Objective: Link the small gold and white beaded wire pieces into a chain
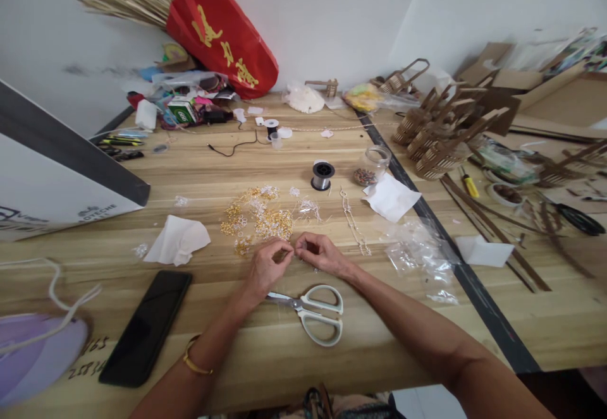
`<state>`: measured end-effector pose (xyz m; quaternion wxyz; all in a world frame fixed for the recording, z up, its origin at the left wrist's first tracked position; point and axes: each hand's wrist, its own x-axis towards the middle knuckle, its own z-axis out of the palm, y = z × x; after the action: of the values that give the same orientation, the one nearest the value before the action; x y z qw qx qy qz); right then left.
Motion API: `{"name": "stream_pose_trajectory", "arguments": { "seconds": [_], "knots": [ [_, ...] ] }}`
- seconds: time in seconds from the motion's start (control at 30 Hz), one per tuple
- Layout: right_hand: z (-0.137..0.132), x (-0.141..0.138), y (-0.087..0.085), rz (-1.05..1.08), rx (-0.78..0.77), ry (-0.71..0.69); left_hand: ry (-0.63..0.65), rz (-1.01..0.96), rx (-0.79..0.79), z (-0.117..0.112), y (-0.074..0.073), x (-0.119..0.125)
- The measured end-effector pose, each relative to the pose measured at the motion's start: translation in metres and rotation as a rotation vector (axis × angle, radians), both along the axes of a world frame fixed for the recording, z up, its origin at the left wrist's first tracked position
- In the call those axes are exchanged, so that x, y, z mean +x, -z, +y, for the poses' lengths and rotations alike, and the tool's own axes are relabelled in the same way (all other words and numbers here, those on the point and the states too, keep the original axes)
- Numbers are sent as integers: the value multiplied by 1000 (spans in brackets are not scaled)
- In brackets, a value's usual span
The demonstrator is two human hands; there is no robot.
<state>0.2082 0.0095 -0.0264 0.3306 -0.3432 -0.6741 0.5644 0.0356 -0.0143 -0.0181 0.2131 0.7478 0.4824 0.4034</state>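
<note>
My left hand (270,266) and my right hand (323,255) meet over the table, thumb and forefinger of each pinched together. Whatever lies between the fingertips is too small to name. Just beyond them spreads a pile of gold and clear beads or findings (274,223). White-handled scissors (303,308) lie below my hands, the blades pointing left and partly under my left wrist. To the right rests a thin beaded chain (351,220). A spool of clear thread (322,176) stands behind the pile, near a glass jar (378,160) with small dark beads in it.
On the left are a black phone (147,327), a crumpled tissue (177,241) and a white box (61,179). Clear plastic bags (420,251) and a white paper (392,196) lie right. Small woven baskets (439,134) and a red bag (222,33) stand farther back.
</note>
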Motion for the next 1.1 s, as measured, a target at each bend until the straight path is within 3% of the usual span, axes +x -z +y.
{"name": "stream_pose_trajectory", "arguments": {
  "seconds": [0.7, 1.1],
  "knots": [
    [-1, -2, 2, -41, 139, 48, 5, -10, -101, 2, 3, -3],
    [0, 0, 1, -43, 68, -7, -5, -39, -147, 2, 2, -2]
  ]
}}
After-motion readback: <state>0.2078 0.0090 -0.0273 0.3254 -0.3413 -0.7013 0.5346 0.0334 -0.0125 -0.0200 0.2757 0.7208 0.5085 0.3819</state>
